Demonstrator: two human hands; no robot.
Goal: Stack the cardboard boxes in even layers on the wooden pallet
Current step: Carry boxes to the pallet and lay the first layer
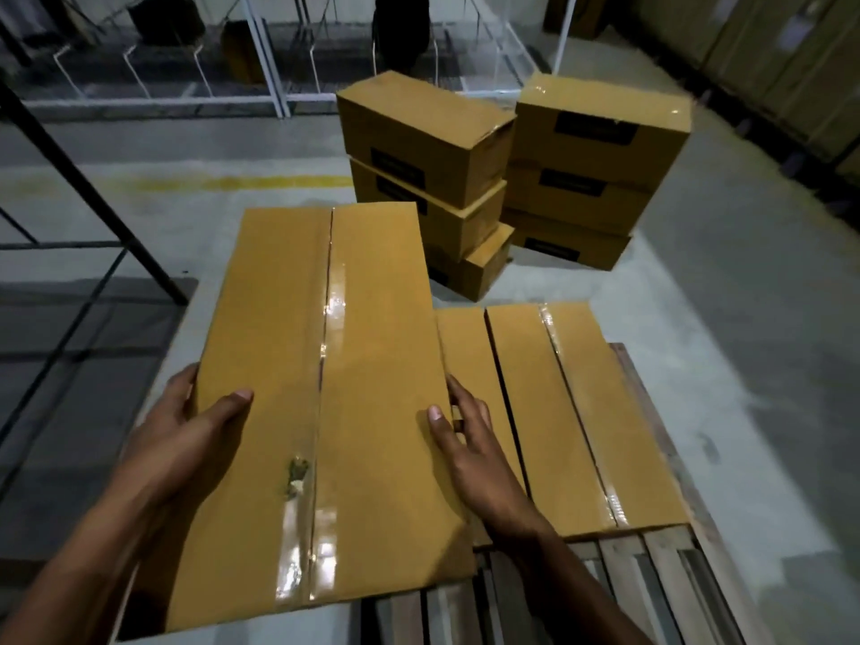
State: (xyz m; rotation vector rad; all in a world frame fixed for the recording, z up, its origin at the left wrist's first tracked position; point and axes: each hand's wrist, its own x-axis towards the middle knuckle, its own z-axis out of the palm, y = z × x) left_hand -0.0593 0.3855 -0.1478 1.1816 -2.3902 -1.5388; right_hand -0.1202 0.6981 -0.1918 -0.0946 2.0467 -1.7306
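Note:
A long taped cardboard box [298,365] fills the near left of the view, held above the wooden pallet [651,565]. My left hand [186,435] grips its left edge, thumb on the top face. My right hand [470,449] grips its right edge, thumb on top and fingers down the side. Two more taped boxes [558,412] lie flat on the pallet just to the right, lower than the held one. What is beneath the held box is hidden.
Two stacks of cardboard boxes [512,179] stand on the concrete floor beyond the pallet. Dark metal shelving [83,225] runs along the left. White racks [270,62] line the back wall, and tall cartons [791,62] the far right.

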